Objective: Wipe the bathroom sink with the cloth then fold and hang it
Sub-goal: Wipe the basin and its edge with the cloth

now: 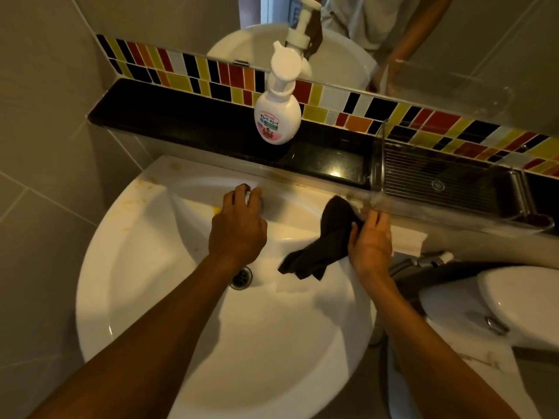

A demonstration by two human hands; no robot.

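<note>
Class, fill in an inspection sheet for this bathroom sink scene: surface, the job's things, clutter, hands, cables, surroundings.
Surface: white sink with yellowish stains on its left rim.
Job's things: dark cloth, bunched, hanging over the basin.
Clutter: soap pump bottle on the black ledge; clear rack at right.
Hands: left hand grips the tap; right hand holds the cloth.
Cables: nothing seen.
Surroundings: coloured tile strip, mirror, toilet at right.

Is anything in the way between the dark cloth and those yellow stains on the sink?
Yes. The right hand holds the cloth at the sink's right side, and the yellow stains are on its left rim. The left hand, gripping the tap, sits between them.
</note>
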